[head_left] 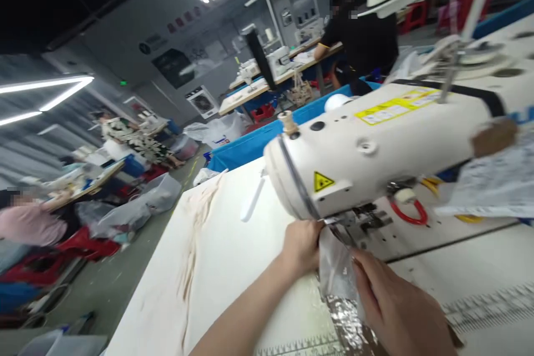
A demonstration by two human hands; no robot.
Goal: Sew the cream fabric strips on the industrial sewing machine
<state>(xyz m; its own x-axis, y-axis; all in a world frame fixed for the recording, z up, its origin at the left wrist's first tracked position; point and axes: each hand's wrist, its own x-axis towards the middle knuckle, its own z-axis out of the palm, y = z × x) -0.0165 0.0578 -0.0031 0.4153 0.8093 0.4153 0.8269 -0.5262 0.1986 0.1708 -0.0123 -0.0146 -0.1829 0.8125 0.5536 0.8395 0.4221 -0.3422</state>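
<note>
A white industrial sewing machine (375,144) stands on a white table (225,245). A strip of thin, shiny silvery fabric (337,278) runs from under the needle area toward me. My left hand (302,245) pinches the fabric's far end right beside the presser foot (354,222). Closer to me, my right hand (396,306) lies closed over the fabric and holds it against the table. The needle itself is blurred and hard to make out.
A red ring-shaped part (411,211) and patterned cloth (496,183) sit behind the machine. A blue bin (258,142) borders the table's far edge. Other people work at tables across the room; bags of cloth lie on the floor at left.
</note>
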